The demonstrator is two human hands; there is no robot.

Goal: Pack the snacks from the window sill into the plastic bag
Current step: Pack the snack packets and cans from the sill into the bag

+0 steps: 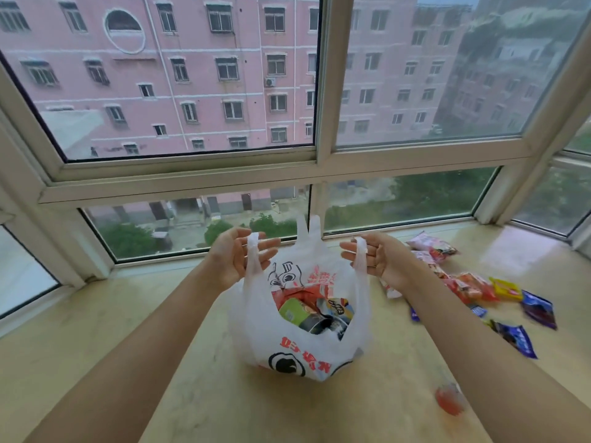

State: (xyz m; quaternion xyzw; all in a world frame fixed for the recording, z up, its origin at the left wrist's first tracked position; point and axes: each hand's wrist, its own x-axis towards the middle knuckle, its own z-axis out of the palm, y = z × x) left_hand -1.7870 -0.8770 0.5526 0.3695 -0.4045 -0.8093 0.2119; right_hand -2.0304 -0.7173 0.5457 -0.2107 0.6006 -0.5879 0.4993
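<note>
**Bag held wide by both handles, loose snacks left on the right**

Window sill [198,378] carries the plastic bag [297,356], part filled. Risk: handles only draped over open fingers, so one may slip and the mouth collapse, or the bag tip and spill. Left hand [238,259] and right hand [380,260] are spread open, each hooked through a handle. Snacks [473,289] lie near the right hand.

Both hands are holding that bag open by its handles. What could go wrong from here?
The left hand and right hand hold the plastic bag only by thin handle strips over open fingers, so one could slip and the mouth collapse. Loose snack packets still lie on the sill to the right; reaching for them means dropping a handle.
</note>
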